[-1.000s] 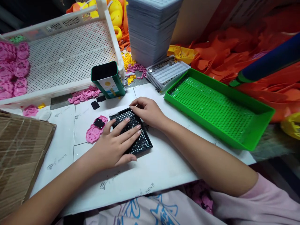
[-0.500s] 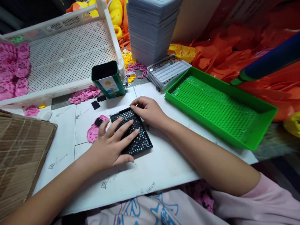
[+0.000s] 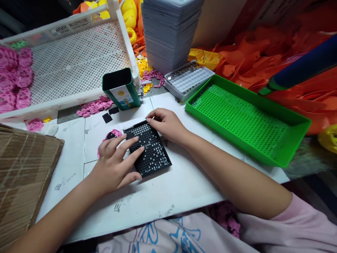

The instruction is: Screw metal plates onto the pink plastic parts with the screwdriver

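Black tray (image 3: 157, 170), likely light, stiff: grip its sides. Right hand (image 3: 167, 124) holds its twelve-o'clock corner; left hand (image 3: 110, 172), fingers wide, at nine.

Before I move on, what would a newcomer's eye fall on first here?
Probably the bright green tray toward the right, with the heap of orange pieces behind it. The tall grey stack at the back, near the middle, stands out too. Nearer, the small black tray glints with shiny bits, the left hand at its left side and the right hand at its far right corner.
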Tool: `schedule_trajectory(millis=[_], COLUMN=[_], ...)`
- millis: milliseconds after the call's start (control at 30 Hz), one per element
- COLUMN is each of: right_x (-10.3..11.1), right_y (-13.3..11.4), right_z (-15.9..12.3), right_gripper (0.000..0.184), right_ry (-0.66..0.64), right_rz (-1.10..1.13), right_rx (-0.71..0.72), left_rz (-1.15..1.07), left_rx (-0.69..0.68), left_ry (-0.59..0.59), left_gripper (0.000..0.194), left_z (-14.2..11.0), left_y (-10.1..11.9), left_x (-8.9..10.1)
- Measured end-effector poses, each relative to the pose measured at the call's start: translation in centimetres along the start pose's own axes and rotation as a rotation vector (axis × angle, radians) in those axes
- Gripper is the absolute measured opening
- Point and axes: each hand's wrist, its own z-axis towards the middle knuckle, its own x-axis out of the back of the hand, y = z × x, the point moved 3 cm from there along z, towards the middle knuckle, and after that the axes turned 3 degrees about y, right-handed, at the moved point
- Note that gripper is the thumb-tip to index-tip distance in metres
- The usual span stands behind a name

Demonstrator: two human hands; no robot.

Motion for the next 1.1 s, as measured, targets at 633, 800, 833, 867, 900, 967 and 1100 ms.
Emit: schedule_trajectory(millis=[633,800,833,867,900,967,1100], right_x=[-0.1,0.0,0.0,0.0,0.0,0.0,0.0], right_y=[0.1,0.2,0.2,0.2,0.2,0.2,0.2], right_z=[0.0,0.1,0.1,0.1,0.1,0.1,0.1], right_gripper=[0.011,0.01,0.01,0.01,0.01,0.01,0.01], right_ry=[-0.006,-0.008,-0.009,-0.011,-0.012,-0.014,-0.014], right_rz=[0.007,0.006,0.006,0.007,0.007,0.007,0.003], right_rx=[0.005,0.001,0.001,0.001,0.001,0.001,0.0], left_rz=[-0.055,0.012,0.016,0.015,0.01,0.012,0.054], left_rx=[0.097,0.013,-0.002,-0.013,-0.021,-0.025,0.015], left_ry=[-0.03,0.045,0.05,0.05,0.047,0.044,0.084], left_gripper=[0.062,0.055,0.053,0.051,0.049,0.044,0.04], left_z=[3.5,3.5,3.5,3.4,3.4,3.2,2.6], left_y=[1.9,1.7,1.6,1.5,1.4,1.1,0.7], left_x=[-2.0,-1.2,-1.0,-0.8,-0.6,-0.4,0.0])
